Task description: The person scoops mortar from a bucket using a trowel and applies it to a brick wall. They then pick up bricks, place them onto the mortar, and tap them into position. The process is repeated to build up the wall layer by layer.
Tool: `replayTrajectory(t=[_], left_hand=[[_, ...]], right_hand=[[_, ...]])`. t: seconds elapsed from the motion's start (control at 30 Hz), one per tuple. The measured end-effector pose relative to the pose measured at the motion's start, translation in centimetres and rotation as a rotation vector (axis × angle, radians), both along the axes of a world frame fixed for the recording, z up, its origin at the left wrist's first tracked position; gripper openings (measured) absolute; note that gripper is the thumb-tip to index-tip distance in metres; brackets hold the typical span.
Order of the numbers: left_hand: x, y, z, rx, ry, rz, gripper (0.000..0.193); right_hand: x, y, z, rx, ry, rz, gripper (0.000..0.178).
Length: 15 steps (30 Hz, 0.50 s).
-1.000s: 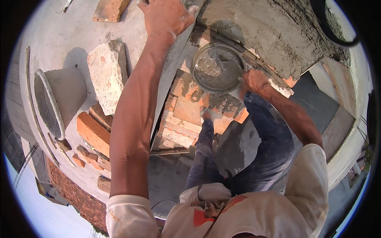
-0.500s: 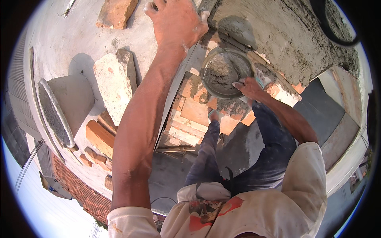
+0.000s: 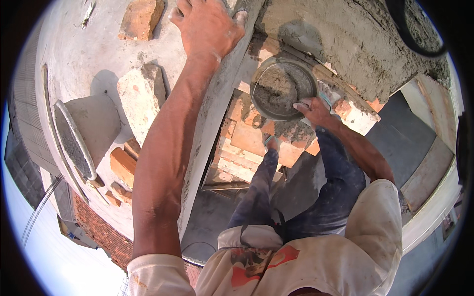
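My right hand [image 3: 316, 111] grips the near-right rim of a round bucket [image 3: 308, 76]. Grey wet mortar [image 3: 276, 86] lies inside it, with a hollow to one side. Below the bucket are stacked bricks [image 3: 247, 138], and my feet stand among them. My left hand [image 3: 210, 29] rests palm down on the pale concrete ledge [image 3: 195, 190], close to its edge. Its thumb stretches apart from the fingers, which are partly cut off by the top of the view. Nothing shows in that hand.
On the ledge to the left lie a tipped bucket [image 3: 96, 121], a large pale block [image 3: 140, 101], an orange brick [image 3: 123, 165] and a broken brick piece [image 3: 141, 19]. Rough mortared wall [image 3: 345, 54] fills the upper right. A dark cable [image 3: 407, 32] loops at the top right.
My left hand has shifted slightly left along the ledge. The view has tilted a little, so more of the ledge's side shows. My right hand keeps its hold on the bucket.
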State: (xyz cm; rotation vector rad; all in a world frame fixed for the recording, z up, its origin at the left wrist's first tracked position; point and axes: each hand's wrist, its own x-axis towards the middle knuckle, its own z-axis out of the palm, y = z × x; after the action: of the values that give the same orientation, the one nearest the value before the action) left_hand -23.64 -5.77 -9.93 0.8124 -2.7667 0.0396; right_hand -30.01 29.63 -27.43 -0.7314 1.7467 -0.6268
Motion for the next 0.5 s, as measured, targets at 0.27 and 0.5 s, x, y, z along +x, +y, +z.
replayTrajectory(t=[0.27,0.5], left_hand=[[-0.5,0.1,1.1,0.125,0.089,-0.054,0.070],[0.1,0.0,1.1,-0.008,-0.053,0.053,0.081]], right_hand=[[-0.8,1.6,-0.4,-0.117,0.277,0.127,0.051],[-3.3,3.2,2.1,0.020,0.031,0.041,0.055]])
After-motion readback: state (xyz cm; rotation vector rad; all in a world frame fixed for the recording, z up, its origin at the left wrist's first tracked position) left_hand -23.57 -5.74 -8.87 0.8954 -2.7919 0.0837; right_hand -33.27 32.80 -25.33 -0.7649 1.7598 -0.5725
